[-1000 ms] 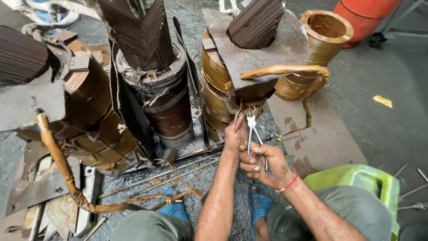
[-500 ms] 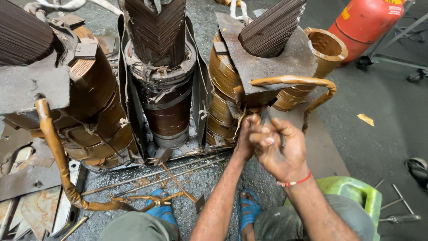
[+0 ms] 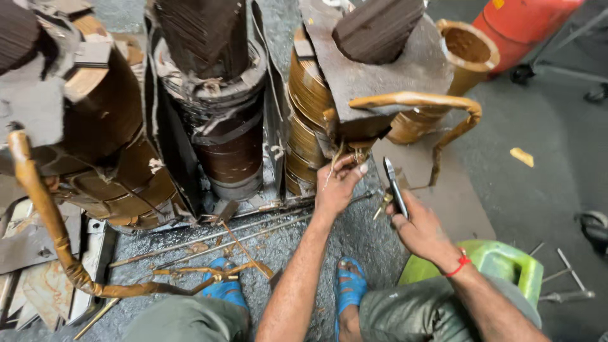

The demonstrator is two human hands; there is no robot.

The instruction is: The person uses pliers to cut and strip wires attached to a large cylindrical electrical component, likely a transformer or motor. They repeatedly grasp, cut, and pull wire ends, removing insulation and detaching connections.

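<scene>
Fingers [image 3: 347,170] of my left hand [image 3: 335,187] pinched together on a thin strip [image 3: 331,166] hanging at the base of the right-hand coil [image 3: 311,101]; thumb and fingertips pressed on it, palm turned down. Strip runs roughly up-down, top end tucked under the coil's edge, lower end loose.

My right hand [image 3: 419,229] curled closed around the pliers [image 3: 394,187], just right of the left hand, near edge of the coil stack. Pliers' long axis runs near-to-far, tilted a bit left; tip points far, toward the coil base, handles buried in the palm. Cannot tell whether the tip is parted or closed. Small brass-coloured piece [image 3: 382,205] sits just left of the pliers, touching my fingers or not, cannot tell.

Bent copper-wrapped lead [image 3: 418,100] arcs over the right coil, far from the hands. Middle coil [image 3: 228,139] left of it, dark bands. Red cylinder [image 3: 525,25] far right, with a small yellow patch near its top. Yellow scrap [image 3: 522,156] flat on the grey floor, right. Green plastic stool [image 3: 500,263] near right, under me. Blue sandals [image 3: 350,285] near centre. Thin metal rods [image 3: 209,237] lie left-right on the floor, near the coils.
</scene>
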